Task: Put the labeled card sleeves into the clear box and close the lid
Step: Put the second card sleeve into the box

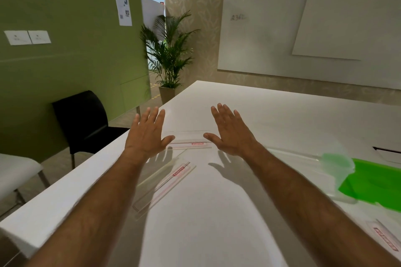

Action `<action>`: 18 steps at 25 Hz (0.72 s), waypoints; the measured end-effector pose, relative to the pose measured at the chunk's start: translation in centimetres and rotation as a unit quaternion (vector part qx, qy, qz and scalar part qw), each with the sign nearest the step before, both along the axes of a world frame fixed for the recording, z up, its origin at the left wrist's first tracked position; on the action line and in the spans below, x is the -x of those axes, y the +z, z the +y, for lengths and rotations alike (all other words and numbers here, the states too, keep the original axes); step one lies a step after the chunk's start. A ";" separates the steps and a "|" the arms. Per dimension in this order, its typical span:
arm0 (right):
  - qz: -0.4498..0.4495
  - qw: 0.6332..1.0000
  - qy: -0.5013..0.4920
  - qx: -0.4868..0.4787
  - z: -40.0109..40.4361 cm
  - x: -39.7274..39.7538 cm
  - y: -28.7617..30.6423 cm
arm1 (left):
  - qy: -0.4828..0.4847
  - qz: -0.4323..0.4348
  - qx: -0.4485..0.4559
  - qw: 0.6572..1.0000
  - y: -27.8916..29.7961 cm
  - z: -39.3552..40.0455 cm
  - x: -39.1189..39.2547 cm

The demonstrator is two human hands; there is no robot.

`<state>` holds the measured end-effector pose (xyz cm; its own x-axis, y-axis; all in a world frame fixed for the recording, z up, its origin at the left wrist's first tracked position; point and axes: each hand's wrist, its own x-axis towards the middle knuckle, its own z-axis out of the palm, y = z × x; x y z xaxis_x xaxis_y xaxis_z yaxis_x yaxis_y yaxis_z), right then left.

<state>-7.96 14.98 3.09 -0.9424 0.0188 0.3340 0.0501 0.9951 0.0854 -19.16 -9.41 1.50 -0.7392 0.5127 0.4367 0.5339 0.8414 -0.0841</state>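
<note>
Both my hands hover flat and palm-down above the white table, fingers spread, holding nothing. My left hand and my right hand flank a clear sleeve with a red label that lies between the thumbs. A second clear sleeve with a red label lies slanted nearer to me, below my left hand, beside what looks like a clear flat piece. A third red-labeled sleeve rests at the table's lower right. I cannot make out a clear box with certainty.
A bright green sheet and a crumpled clear plastic bag lie at the right. A black chair stands left of the table, a white chair nearer. A potted palm and whiteboards stand beyond.
</note>
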 end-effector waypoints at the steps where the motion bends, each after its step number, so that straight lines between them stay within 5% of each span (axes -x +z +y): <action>1: -0.009 1.000 0.002 -0.001 -0.1 0.7 -0.2 | -0.001 -0.006 0.005 1.000 -0.2 -0.1 0.6; 12: -0.098 0.994 -0.025 0.037 -0.8 7.1 -2.9 | -0.004 -0.115 -0.004 0.993 -2.4 0.6 5.4; 18: -0.068 0.996 -0.051 0.014 -1.1 7.7 -3.8 | -0.017 -0.069 0.011 0.997 -2.9 0.7 6.3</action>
<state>-15.65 13.89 -0.71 -0.9716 0.1242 0.2015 0.1408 0.9876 0.0702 -25.43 -8.76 -1.45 -0.7743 0.5459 0.3201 0.5691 0.8219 -0.0249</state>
